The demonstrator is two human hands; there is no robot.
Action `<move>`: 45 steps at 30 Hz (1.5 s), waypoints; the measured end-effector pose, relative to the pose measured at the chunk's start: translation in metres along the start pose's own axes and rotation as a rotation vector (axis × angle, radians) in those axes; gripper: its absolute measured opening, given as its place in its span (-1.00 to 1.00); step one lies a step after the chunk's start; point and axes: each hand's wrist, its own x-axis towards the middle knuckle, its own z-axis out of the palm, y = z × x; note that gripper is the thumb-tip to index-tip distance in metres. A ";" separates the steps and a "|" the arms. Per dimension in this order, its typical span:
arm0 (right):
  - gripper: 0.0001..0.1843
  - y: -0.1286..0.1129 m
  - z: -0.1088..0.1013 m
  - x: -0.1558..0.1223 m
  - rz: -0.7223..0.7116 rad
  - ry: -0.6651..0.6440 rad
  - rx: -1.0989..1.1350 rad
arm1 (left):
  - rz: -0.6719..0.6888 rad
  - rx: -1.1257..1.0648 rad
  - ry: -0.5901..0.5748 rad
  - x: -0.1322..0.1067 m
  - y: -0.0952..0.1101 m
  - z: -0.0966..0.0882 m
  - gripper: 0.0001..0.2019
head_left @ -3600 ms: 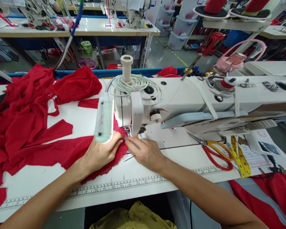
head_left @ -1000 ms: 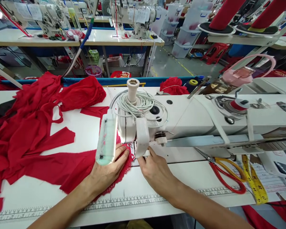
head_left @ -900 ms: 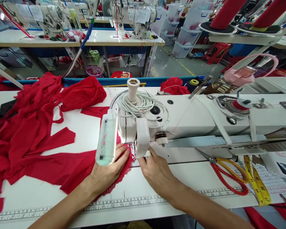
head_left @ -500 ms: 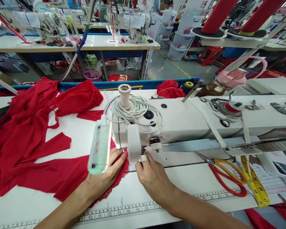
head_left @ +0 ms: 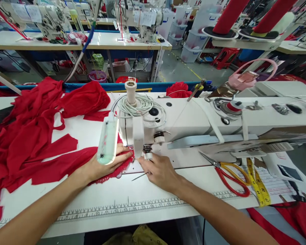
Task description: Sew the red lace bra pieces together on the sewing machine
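Note:
My left hand [head_left: 99,169] lies with its fingers stretched out on a red fabric piece with a scalloped lace edge [head_left: 116,173], just left of the needle area of a white sewing machine [head_left: 187,117]. A lit lamp [head_left: 108,139] hides part of that hand. My right hand [head_left: 160,172] is closed beside the machine's front, its fingertips near the needle area. From under its curled fingers sticks out a thin dark pointed tool [head_left: 139,176], whose other end is hidden. More red fabric [head_left: 63,166] spreads to the left in strips and a heap.
Right of my hands lie red-and-yellow-handled scissors [head_left: 232,178] and a yellow measuring tape [head_left: 258,185]. A printed ruler [head_left: 112,212] runs along the table's front edge. Red thread cones [head_left: 229,17] stand at the upper right. A pink-lidded bottle [head_left: 242,80] is behind the machine.
The camera view has shifted, so the machine and scissors sit further left and higher. The thin dark tool now shows below my right hand. My left hand stays on the fabric.

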 end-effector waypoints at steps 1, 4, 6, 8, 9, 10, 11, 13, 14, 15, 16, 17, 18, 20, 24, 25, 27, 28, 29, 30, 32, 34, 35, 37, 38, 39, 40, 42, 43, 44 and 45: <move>-0.57 0.001 0.000 0.001 -0.039 -0.029 -0.015 | -0.016 -0.012 -0.003 0.003 0.003 -0.003 -0.65; -0.50 0.001 -0.001 0.004 -0.109 -0.055 -0.051 | -0.188 0.055 0.031 0.015 0.031 -0.010 -0.73; -0.55 0.000 -0.002 0.003 -0.118 -0.036 -0.062 | -0.287 0.113 0.086 0.020 0.054 -0.006 -0.76; -0.54 0.000 -0.004 0.002 -0.115 -0.021 -0.071 | -0.332 0.136 0.137 0.020 0.070 0.002 -0.74; -0.53 0.000 -0.005 0.001 -0.116 -0.026 -0.070 | -0.340 0.140 0.161 0.019 0.074 0.006 -0.73; -0.53 0.001 -0.005 0.001 -0.121 -0.041 -0.063 | -0.347 0.134 0.180 0.017 0.075 0.009 -0.74; -0.54 0.001 -0.006 0.001 -0.126 -0.060 -0.054 | -0.348 0.118 0.193 0.014 0.072 0.011 -0.76; -0.60 0.000 -0.007 0.002 -0.141 -0.103 -0.031 | -0.327 0.060 0.205 0.009 0.061 0.010 -0.79; -0.62 -0.001 -0.007 0.003 -0.144 -0.119 -0.023 | -0.301 0.021 0.201 0.007 0.054 0.008 -0.81; -0.61 -0.003 -0.006 0.004 -0.144 -0.128 -0.020 | -0.269 -0.016 0.197 0.006 0.047 0.004 -0.82; -0.60 -0.005 -0.006 0.005 -0.142 -0.128 -0.019 | -0.237 -0.043 0.192 0.006 0.042 0.000 -0.82; -0.59 -0.007 -0.005 0.005 -0.137 -0.122 -0.023 | -0.214 -0.059 0.184 0.007 0.038 -0.004 -0.83; -0.59 -0.009 -0.003 0.005 -0.131 -0.112 -0.030 | -0.209 -0.063 0.175 0.008 0.037 -0.007 -0.82; -0.66 -0.013 -0.002 0.005 -0.115 -0.083 -0.045 | -0.233 -0.015 0.148 0.011 0.043 -0.008 -0.78; -0.70 -0.016 -0.003 0.001 -0.094 -0.060 -0.046 | -0.253 0.132 0.151 0.013 0.066 0.004 -0.70; -0.69 -0.016 -0.003 0.000 -0.093 -0.069 -0.044 | -0.259 0.128 0.163 0.011 0.068 0.008 -0.71; -0.67 -0.016 -0.005 0.000 -0.091 -0.095 -0.043 | -0.281 0.067 0.174 0.007 0.065 0.011 -0.75; -0.67 -0.016 -0.005 0.000 -0.092 -0.107 -0.044 | -0.281 0.026 0.175 0.005 0.061 0.010 -0.77; -0.66 -0.016 -0.006 0.001 -0.091 -0.117 -0.046 | -0.270 -0.015 0.172 0.003 0.055 0.009 -0.79; -0.65 -0.017 -0.005 0.001 -0.089 -0.123 -0.049 | -0.244 -0.054 0.165 0.002 0.048 0.007 -0.80; -0.64 -0.019 -0.005 0.003 -0.089 -0.129 -0.053 | -0.180 -0.122 0.157 0.002 0.037 0.001 -0.83; -0.63 -0.021 -0.003 0.003 -0.089 -0.131 -0.056 | -0.146 -0.156 0.160 0.004 0.033 -0.003 -0.85; -0.64 -0.021 -0.003 0.003 -0.089 -0.129 -0.053 | -0.156 -0.148 0.157 0.005 0.035 -0.004 -0.85; -0.66 -0.021 -0.002 0.001 -0.090 -0.117 -0.039 | -0.212 -0.097 0.145 0.008 0.044 -0.004 -0.83; -0.67 -0.020 -0.002 0.000 -0.089 -0.108 -0.028 | -0.242 -0.070 0.139 0.009 0.049 -0.003 -0.82; -0.67 -0.020 -0.002 -0.001 -0.088 -0.097 -0.015 | -0.268 -0.056 0.138 0.009 0.053 -0.001 -0.81; -0.68 -0.019 -0.002 -0.002 -0.085 -0.087 -0.002 | -0.288 -0.060 0.145 0.009 0.057 0.001 -0.81; -0.68 -0.017 -0.002 -0.003 -0.073 -0.068 0.022 | -0.311 -0.116 0.170 0.007 0.060 0.004 -0.84; -0.69 -0.017 -0.002 -0.003 -0.066 -0.061 0.031 | -0.323 -0.156 0.183 0.006 0.060 0.005 -0.86; -0.70 -0.016 -0.002 -0.003 -0.060 -0.055 0.038 | -0.343 -0.197 0.199 0.005 0.058 0.005 -0.87; -0.71 -0.016 -0.002 -0.003 -0.055 -0.051 0.042 | -0.375 -0.234 0.222 0.005 0.056 0.006 -0.87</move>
